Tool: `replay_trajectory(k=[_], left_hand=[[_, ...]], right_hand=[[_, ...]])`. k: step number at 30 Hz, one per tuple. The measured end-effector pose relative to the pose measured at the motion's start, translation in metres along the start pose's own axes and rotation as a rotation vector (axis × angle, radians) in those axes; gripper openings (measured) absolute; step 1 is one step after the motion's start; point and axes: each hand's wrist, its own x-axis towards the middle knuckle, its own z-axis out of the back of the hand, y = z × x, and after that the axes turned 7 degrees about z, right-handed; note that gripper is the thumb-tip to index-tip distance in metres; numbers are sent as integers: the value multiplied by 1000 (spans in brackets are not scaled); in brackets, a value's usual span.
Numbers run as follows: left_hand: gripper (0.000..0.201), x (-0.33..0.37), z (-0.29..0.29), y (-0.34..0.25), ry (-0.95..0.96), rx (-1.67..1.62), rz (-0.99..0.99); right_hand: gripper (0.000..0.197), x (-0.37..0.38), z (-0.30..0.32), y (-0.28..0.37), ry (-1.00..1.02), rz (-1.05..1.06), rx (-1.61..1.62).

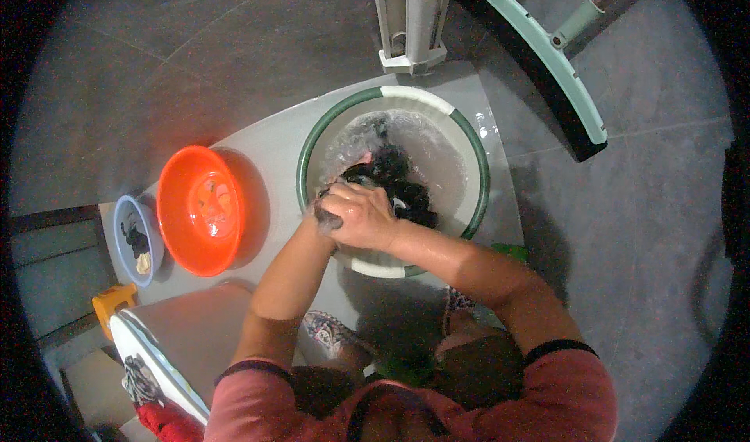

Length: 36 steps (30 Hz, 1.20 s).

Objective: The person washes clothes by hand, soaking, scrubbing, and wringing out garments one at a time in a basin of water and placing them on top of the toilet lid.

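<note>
A round white basin with a green-and-white rim point(481, 182) stands before me, holding cloudy, foamy water. Wet dark cloth point(394, 172) lies bunched in it, partly above the water. Over the near left part of the basin, my right hand point(363, 214) crosses on top of my left, its fingers curled round a wet, soapy bunch of the cloth. A greyish bit pokes out beside the wrist. My left hand point(331, 200) is mostly covered by the right one, and its fingers are hidden among the cloth.
Left of the basin stand an orange bowl point(176, 207) and a small blue bowl point(119, 235) with dark cloth inside. A lidded bin point(187, 329) is at lower left, with red cloth point(168, 422) nearby. A white post point(414, 32) rises behind; a squeegee broom point(547, 51) lies far right.
</note>
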Motion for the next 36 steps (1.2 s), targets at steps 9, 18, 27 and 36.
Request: replay_trajectory(k=[9, 18, 27, 36], left_hand=[[30, -52, -5, 14, -312, 159, 271], [103, -114, -33, -24, -16, 1321, -411], [31, -94, -39, -26, -175, 95, -168], [65, -39, 35, -43, -447, 1013, -343]], right_hand=[[34, -47, 33, -97, 408, -377, -230], [24, 5, 75, 4, 499, -66, 422], [76, -105, 41, -66, 464, -693, 329], [44, -38, 96, -109, -319, -769, 659]])
